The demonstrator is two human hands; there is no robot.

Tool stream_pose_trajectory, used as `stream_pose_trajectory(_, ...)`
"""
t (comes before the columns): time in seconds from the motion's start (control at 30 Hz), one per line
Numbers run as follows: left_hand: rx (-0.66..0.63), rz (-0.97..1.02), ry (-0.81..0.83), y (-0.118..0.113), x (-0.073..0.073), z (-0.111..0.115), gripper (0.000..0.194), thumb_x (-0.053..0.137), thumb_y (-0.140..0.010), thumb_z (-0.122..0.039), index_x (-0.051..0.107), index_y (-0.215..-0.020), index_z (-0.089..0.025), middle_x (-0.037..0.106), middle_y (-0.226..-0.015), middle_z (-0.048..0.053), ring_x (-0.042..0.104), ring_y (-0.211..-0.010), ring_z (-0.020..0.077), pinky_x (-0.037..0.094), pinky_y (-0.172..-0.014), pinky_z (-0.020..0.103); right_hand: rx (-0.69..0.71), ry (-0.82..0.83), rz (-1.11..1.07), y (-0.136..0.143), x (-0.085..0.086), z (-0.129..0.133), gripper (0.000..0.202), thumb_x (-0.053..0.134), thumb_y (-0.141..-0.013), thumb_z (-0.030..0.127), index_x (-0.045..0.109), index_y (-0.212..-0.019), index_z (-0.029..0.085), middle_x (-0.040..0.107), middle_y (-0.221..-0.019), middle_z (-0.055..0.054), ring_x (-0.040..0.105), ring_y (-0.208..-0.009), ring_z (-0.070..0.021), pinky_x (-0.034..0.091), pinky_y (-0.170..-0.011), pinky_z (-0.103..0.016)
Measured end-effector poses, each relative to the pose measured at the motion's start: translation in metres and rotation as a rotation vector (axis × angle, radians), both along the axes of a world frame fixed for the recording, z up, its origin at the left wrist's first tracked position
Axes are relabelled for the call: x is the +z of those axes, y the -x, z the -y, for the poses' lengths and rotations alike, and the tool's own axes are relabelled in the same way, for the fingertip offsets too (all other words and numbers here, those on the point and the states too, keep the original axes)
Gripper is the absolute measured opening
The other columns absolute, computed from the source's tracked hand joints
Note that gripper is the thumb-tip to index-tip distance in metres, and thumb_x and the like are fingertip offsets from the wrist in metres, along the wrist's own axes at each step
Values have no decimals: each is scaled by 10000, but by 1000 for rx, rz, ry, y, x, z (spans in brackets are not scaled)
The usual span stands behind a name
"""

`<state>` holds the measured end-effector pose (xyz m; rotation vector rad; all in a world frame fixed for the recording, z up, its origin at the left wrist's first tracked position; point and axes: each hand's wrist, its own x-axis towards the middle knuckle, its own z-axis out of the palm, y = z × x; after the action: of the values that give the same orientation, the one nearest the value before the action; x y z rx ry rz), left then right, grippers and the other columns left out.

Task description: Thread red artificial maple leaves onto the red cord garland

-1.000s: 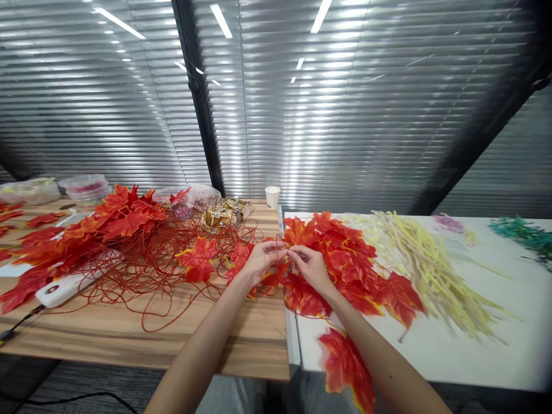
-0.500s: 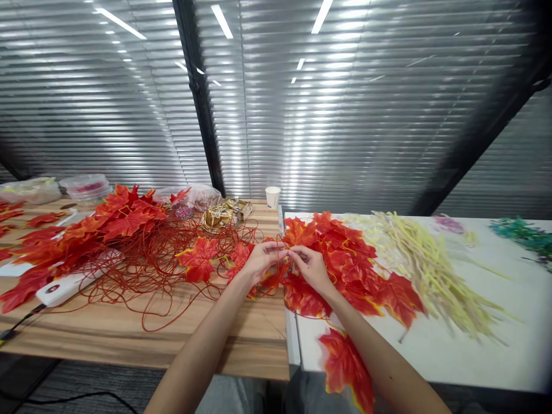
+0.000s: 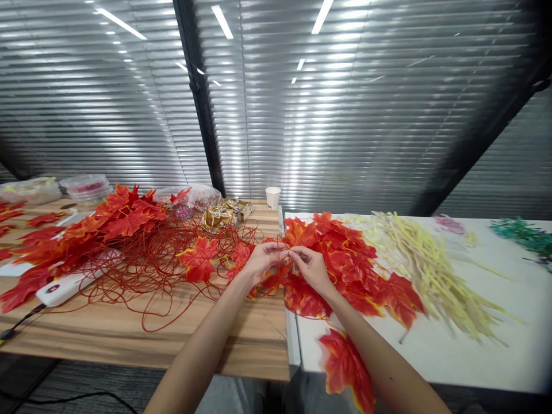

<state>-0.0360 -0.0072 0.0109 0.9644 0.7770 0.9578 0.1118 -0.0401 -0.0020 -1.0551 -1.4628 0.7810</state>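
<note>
My left hand point(image 3: 262, 260) and my right hand point(image 3: 309, 265) meet fingertip to fingertip over the seam between two tables. Both pinch at a thin red cord point(image 3: 282, 260); the exact spot between the fingertips is too small to make out. Red maple leaves point(image 3: 351, 264) lie heaped beside and under my right hand. One leaf point(image 3: 347, 368) hangs over the front edge below my right forearm. To the left of my left hand, a single leaf point(image 3: 199, 260) rests by a wide tangle of red cord point(image 3: 150, 276).
A white power strip point(image 3: 77, 282) and another leaf pile point(image 3: 125, 215) are at left. Gold wrappers point(image 3: 219, 215) and a paper cup point(image 3: 272, 197) stand at the back. Yellow strands point(image 3: 435, 270) and teal sprigs point(image 3: 526, 238) lie on the white table point(image 3: 504, 356).
My fingertips have shifted very slightly at the cord. Everything else is as before.
</note>
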Motion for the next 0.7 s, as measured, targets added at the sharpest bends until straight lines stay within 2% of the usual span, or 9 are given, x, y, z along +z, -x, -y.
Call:
stream_pose_trajectory(0.13,1,9,14,-1,2,1,395,796,-507,-198,598,-838,-116,656,-729,42,625,-625,109,487,-624,210,-10,0,1,0,-1,0,264,538,-771,396,636,-810,154,595,-588,-22,503,-442,-121,417,-435,-234)
stream_pose_trajectory(0.33,-1,15,33,-2,3,2,406,804,-491,-197,591,-826,-115,655,-711,39,620,-609,105,482,-616,206,-11,-19,3,0,-2,0,248,544,-773,375,643,-812,151,644,-709,-57,545,-523,-137,445,-486,-243)
stream_pose_trajectory(0.53,-9,27,18,-2,3,2,400,802,-494,-193,592,-823,-105,655,-717,41,618,-612,104,483,-626,210,-6,-17,5,1,0,0,256,536,-778,381,642,-811,151,645,-687,-45,536,-489,-127,446,-465,-236)
stream_pose_trajectory(0.7,7,40,32,-2,4,3,418,811,-469,-185,588,-814,-103,657,-711,40,621,-615,109,488,-640,219,-17,-41,20,1,0,0,231,536,-781,357,642,-806,154,662,-725,-58,583,-565,-153,471,-514,-250)
